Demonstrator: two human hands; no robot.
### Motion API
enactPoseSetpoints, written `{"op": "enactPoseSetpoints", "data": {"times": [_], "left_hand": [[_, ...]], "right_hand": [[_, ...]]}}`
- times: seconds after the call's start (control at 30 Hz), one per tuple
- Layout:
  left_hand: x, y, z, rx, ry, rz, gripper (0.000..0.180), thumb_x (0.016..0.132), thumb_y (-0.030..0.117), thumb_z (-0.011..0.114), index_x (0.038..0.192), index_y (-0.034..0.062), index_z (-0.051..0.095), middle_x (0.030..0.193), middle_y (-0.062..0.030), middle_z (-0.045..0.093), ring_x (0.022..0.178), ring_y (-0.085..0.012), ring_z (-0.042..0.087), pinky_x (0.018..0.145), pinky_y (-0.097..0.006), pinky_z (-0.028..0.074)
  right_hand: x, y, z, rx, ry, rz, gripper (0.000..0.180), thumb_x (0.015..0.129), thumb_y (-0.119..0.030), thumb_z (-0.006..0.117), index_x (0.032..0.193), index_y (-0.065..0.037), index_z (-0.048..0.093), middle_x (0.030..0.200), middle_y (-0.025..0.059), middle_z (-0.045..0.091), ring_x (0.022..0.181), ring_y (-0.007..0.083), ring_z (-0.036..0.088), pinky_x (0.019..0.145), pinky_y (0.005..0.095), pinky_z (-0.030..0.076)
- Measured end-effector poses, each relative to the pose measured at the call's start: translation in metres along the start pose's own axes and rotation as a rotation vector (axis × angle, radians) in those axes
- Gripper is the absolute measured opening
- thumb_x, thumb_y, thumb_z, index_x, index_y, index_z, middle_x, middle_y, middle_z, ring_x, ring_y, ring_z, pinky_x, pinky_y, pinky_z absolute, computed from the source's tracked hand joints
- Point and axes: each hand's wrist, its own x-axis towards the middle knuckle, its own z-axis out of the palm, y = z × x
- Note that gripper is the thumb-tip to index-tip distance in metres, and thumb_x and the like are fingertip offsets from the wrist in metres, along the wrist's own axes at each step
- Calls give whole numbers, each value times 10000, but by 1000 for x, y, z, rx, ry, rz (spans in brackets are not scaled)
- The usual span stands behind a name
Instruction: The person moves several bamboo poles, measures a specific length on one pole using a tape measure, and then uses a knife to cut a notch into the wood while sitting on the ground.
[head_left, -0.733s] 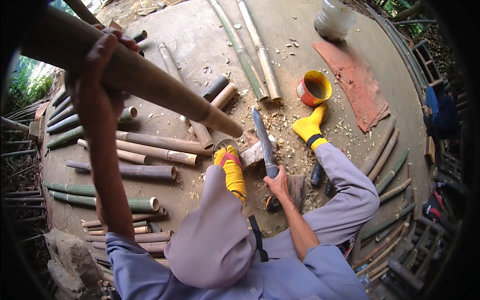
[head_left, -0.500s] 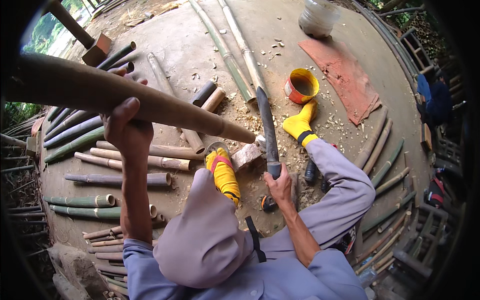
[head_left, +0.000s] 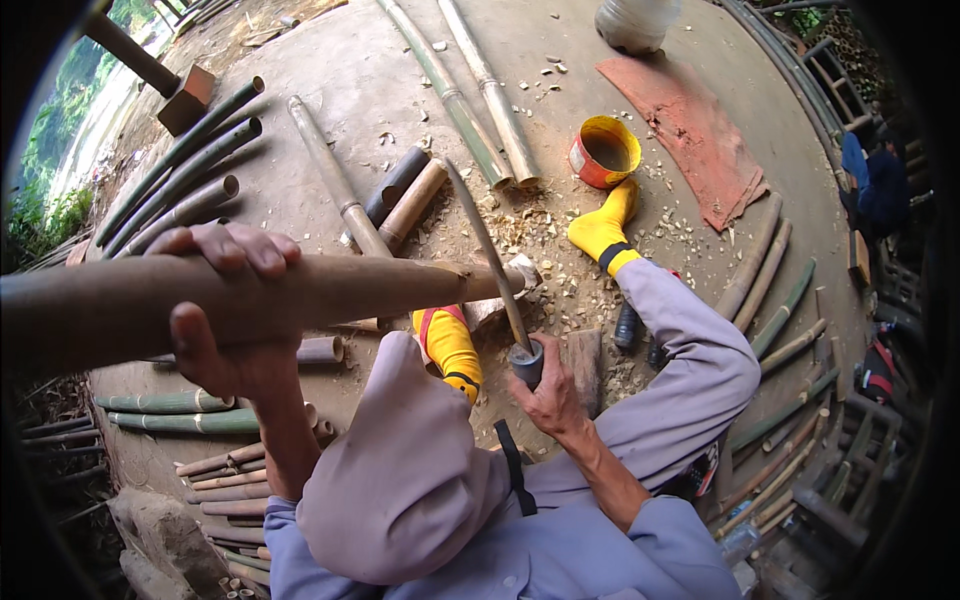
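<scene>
My left hand (head_left: pixel 240 365) is wrapped round a thick brown bamboo pole (head_left: pixel 350 290), which runs in from the left edge. The pole's far end lies at a pale wooden block (head_left: pixel 488 312). In my right hand (head_left: pixel 553 398) is a machete (head_left: pixel 485 243), gripped by its dark handle. Its blade stands nearly edge-on and crosses in front of the pole's end; whether it touches the bamboo I cannot tell. My left foot in a yellow sock (head_left: pixel 446 352) is beside the block, partly behind the pole. My other yellow-socked foot (head_left: pixel 607 228) rests farther right.
A yellow-and-red tub (head_left: pixel 604 152) stands by the right foot, near an orange-red cloth (head_left: pixel 690 135) and a clear plastic container (head_left: pixel 638 22). Cut bamboo lengths (head_left: pixel 180 424) lie along both sides. Two long poles (head_left: pixel 490 90) stretch away ahead. Chips litter the ground.
The bamboo pole has come down and levelled, its far end now at the block. My right hand has turned the machete, so its blade leans left, seen edge-on.
</scene>
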Motion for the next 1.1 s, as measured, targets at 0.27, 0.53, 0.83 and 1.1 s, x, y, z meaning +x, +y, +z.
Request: {"op": "enactPoseSetpoints", "data": {"times": [0.27, 0.53, 0.83, 1.1], "left_hand": [[-30, -10, 32, 190, -233, 27, 455, 733, 196, 664, 1087, 79, 403, 841, -70, 480, 749, -194, 512, 731, -384, 450], [-33, -19, 52, 195, -267, 106, 448, 749, 185, 638, 1115, 57, 413, 857, -78, 494, 728, -184, 507, 704, -363, 449], [-33, -19, 51, 194, -268, 89, 429, 764, 171, 626, 1112, 53, 405, 873, -81, 494, 766, -194, 506, 729, -373, 433], [-37, -19, 46, 169, -235, 91, 441, 748, 132, 614, 1121, 49, 393, 862, -90, 499, 778, -196, 513, 743, -385, 446]], "right_hand": [[2, -48, -22, 11, 23, -208, 527, 826, -230, 678, 1190, 25, 395, 924, 213, 584, 806, 330, 642, 662, 393, 512], [18, -21, -11, -171, -44, -121, 498, 864, -311, 623, 1154, 1, 366, 760, 268, 596, 734, 438, 615, 577, 461, 497], [4, -66, -28, 144, 194, -422, 421, 846, -224, 659, 1100, -6, 404, 782, 142, 603, 688, 245, 634, 596, 329, 496], [15, -73, -39, 22, -23, -132, 452, 852, -274, 655, 1116, 1, 412, 806, 199, 630, 782, 340, 662, 624, 397, 514]]}}
